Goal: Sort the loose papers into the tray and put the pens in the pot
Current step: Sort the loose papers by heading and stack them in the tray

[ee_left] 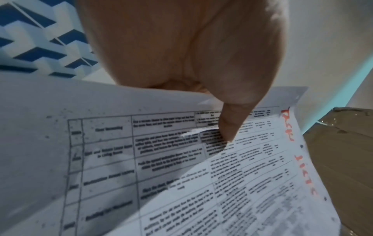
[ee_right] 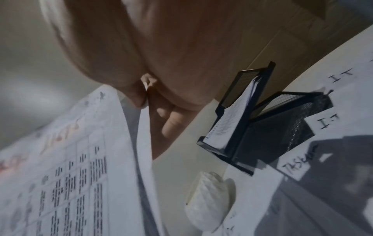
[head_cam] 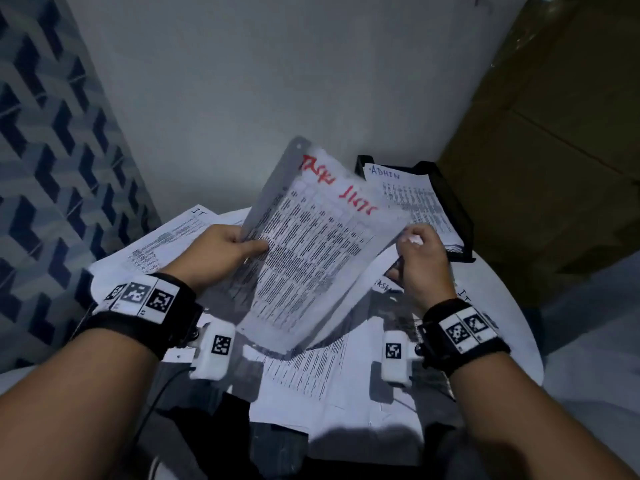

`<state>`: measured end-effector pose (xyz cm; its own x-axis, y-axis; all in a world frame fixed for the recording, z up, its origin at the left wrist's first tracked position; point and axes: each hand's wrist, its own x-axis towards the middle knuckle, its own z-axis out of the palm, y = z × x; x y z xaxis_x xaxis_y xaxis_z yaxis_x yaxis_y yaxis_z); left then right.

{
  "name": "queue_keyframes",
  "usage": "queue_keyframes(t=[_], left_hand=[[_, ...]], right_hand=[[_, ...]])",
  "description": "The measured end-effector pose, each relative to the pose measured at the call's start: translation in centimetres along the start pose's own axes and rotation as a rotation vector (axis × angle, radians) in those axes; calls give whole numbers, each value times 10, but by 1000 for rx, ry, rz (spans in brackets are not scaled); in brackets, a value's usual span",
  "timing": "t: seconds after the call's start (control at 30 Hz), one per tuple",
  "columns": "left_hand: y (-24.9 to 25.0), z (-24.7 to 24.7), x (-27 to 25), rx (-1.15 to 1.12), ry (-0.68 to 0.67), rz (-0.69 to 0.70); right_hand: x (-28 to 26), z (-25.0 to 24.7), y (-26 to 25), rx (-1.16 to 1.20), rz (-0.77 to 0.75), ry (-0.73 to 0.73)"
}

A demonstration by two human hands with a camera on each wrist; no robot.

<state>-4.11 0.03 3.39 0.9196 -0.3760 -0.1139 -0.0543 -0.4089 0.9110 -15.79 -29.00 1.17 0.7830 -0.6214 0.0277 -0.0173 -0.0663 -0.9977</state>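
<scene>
The "Task Lists" sheets (head_cam: pixel 311 244), pinched by the left hand (head_cam: pixel 221 251) and right hand (head_cam: pixel 420 258), should be kept flat and slid into the black mesh tray (head_cam: pixel 460 216) at the far right.

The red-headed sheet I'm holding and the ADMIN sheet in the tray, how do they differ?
The red-headed sheet is held up off the table, pinched by the left hand and the right hand; the ADMIN sheet lies in the black mesh tray, untouched. The red-headed sheet's handwritten heading is red, the ADMIN sheet's blue. The held one bends; the trayed one lies flat. Both are white pages printed with tables.
</scene>
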Motion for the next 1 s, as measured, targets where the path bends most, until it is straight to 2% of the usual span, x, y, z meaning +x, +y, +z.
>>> queue_keyframes(t=[0.13,0.27,0.37,0.53,0.63,0.7,0.8,0.9,1.0], left_hand=[[2,17,-5,-92,-49,-19],[-9,17,-1,-52,15,68],[-14,15,4,-106,-8,57],[-15,15,5,-54,-18,42],[-17,17,10,-25,28,23],[-17,17,12,-7,115,23],[-22,8,19,6,232,51],[-24,0,20,-32,282,22],[-25,-3,14,-76,303,11]], right_hand=[[0,2,-10,230,52,-71],[-2,0,-6,288,116,-46],[-2,0,-6,254,146,-64],[0,3,3,186,184,-42],[0,7,11,276,220,-25],[-1,10,16,300,241,-2],[-4,11,39,166,373,41],[-8,7,77,-31,555,39],[-13,3,110,-204,652,20]])
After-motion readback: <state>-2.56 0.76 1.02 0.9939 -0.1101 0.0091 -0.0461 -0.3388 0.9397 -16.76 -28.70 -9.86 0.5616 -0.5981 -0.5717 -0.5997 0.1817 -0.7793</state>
